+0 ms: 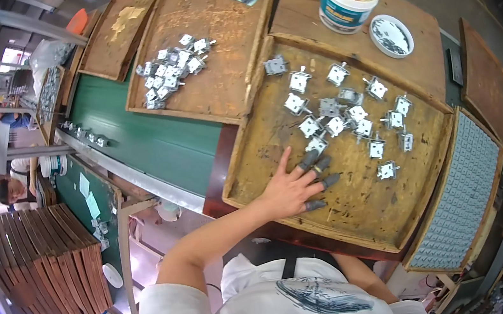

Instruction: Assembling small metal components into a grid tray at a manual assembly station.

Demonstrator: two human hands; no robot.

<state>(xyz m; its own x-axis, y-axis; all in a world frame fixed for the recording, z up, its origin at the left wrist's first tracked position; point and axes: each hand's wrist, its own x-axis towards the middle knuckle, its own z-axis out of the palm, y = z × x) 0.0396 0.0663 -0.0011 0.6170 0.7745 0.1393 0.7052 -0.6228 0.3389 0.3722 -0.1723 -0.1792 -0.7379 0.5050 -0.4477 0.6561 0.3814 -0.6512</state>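
Brown tray (363,218) fills mid-frame, and you look partway: neat rows of grey pieces (462,191) at right, loose metal parts (316,143) left here. Your left hand (299,182) is spread, pinching nothing, 1 part just above its fingertips (right hand's hidden; can't tell its fingers).

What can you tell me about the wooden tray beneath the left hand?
The wooden tray is broad and four-sided, with a low raised rim and a yellowish brown bottom marked by dark stains and scuffs. It lies flat, open side up. Silvery, metal-looking parts rest scattered inside. The left hand is spread over its near left area; whether it presses on the wood is hard to tell. Another wooden tray lies alongside its left side.
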